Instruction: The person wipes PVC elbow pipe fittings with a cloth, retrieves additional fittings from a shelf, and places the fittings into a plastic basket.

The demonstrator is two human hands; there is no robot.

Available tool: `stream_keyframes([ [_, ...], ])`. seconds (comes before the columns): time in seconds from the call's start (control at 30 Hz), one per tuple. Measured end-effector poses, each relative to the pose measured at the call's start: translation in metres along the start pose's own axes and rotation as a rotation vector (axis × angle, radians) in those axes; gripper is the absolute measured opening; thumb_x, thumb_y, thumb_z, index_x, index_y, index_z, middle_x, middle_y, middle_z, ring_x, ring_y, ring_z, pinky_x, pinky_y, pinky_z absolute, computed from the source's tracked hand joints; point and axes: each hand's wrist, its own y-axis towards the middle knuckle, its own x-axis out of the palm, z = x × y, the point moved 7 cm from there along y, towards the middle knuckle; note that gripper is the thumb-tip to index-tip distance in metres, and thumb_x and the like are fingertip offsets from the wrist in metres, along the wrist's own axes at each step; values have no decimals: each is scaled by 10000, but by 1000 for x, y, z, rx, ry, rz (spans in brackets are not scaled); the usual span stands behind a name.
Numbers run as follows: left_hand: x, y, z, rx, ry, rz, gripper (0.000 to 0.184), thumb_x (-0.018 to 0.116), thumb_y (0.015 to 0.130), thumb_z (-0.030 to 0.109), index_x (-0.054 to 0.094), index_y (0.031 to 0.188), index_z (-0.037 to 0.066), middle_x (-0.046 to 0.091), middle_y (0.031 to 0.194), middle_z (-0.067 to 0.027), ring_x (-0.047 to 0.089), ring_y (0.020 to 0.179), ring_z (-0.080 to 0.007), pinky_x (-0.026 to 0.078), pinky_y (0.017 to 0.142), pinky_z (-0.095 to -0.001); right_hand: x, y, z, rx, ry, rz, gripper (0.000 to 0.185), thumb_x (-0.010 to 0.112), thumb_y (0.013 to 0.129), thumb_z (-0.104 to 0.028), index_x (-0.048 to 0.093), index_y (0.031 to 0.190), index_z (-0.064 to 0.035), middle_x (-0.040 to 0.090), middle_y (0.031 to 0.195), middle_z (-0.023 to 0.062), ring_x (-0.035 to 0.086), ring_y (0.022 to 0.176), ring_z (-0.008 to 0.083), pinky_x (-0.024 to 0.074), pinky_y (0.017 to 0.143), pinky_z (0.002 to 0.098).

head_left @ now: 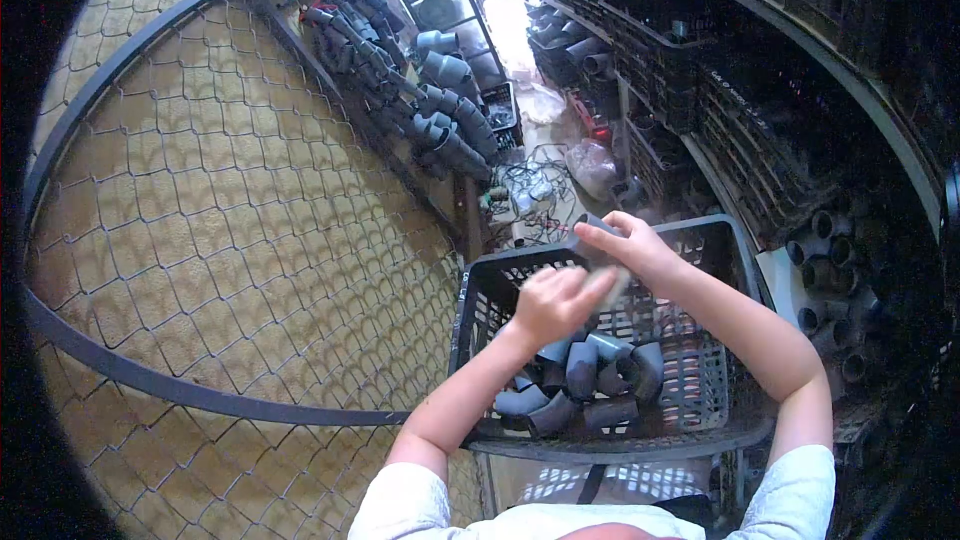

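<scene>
Over the far side of a black plastic crate (745,340), my right hand (640,252) is closed around a dark grey pipe fitting (592,228). My left hand (555,302) is right beside it, with its fingers curled in. A pale, motion-smeared item (618,286) shows at the left thumb; its kind is unclear. Below both hands, several grey pipe elbows (583,370) lie loosely piled in the crate's near left part.
Chain-link mesh in a dark metal frame (190,402) runs along the left. Heaped grey pipe fittings (445,130) stand behind it. Racks of black crates (740,130) line the right, with more fittings (830,270) low down. Bags (592,165) and tangled strips (535,190) lie on the floor ahead.
</scene>
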Motion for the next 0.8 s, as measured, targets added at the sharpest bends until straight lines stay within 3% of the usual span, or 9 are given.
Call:
stream_keyframes([
  [0.13, -16, -1, -43, -283, -30, 194, 520, 641, 739, 89, 588, 1256, 117, 586, 713, -71, 589, 595, -286, 467, 549, -396, 9, -2, 9, 159, 142, -65, 522, 601, 897, -576, 632, 943, -58, 607, 788, 2, 540, 698, 78, 432, 651, 219],
  [0.2, -15, -4, -40, -339, -90, 279, 522, 646, 727, 86, 601, 1246, 117, 595, 724, -75, 598, 604, -276, 471, 552, -399, 16, -9, 5, 230, 255, -100, 525, 502, 956, -569, 655, 964, -67, 630, 812, 12, 543, 705, 87, 436, 656, 226],
  [0.23, -8, -3, -28, -266, -90, 176, 523, 652, 721, 88, 609, 1241, 118, 591, 725, -70, 596, 602, -269, 473, 553, -393, 15, -2, 12, 174, 252, -70, 514, 452, 985, -524, 660, 1015, -56, 648, 868, 23, 552, 774, 107, 445, 722, 254],
  [0.33, 3, 2, 5, -92, -160, -67, 492, 640, 726, 84, 630, 1216, 125, 551, 719, -47, 569, 581, -246, 471, 556, -377, 5, 7, 17, 98, 80, -67, 513, 453, 993, -501, 660, 1015, -32, 651, 898, 28, 552, 824, 116, 441, 776, 275],
  [0.4, 7, 1, 0, -92, -84, -98, 467, 622, 744, 79, 627, 1209, 122, 570, 738, -60, 569, 586, -253, 469, 561, -378, 0, 14, 18, 32, 18, -42, 513, 460, 993, -496, 665, 988, -26, 654, 907, 34, 552, 824, 114, 442, 771, 279],
  [0.5, 9, -12, -34, -265, -77, 113, 488, 631, 730, 83, 614, 1217, 118, 575, 725, -83, 585, 612, -277, 471, 568, -388, -2, 18, 21, 66, 26, -7, 515, 457, 997, -490, 668, 1019, -21, 661, 931, 39, 554, 843, 117, 444, 791, 281],
  [0.6, 12, -10, -24, -292, -89, 50, 516, 635, 717, 80, 610, 1230, 122, 576, 722, -92, 593, 624, -286, 476, 579, -394, -3, 12, 11, 83, 76, -6, 518, 458, 997, -491, 667, 1043, -20, 662, 951, 37, 558, 854, 120, 447, 812, 283],
  [0.73, 9, 1, 10, -28, -31, -74, 525, 646, 704, 83, 618, 1227, 113, 555, 701, -32, 589, 618, -248, 462, 588, -355, -5, 19, 18, 41, -28, -48, 484, 455, 1009, -443, 660, 1072, -9, 665, 988, 42, 566, 906, 117, 441, 862, 279],
  [0.8, 8, -1, -17, -197, -52, -4, 489, 637, 726, 83, 627, 1214, 120, 585, 724, -39, 599, 632, -250, 454, 591, -349, -4, 12, 16, 38, 19, -17, 471, 467, 1000, -432, 667, 1040, -8, 679, 962, 53, 598, 854, 118, 471, 792, 283],
])
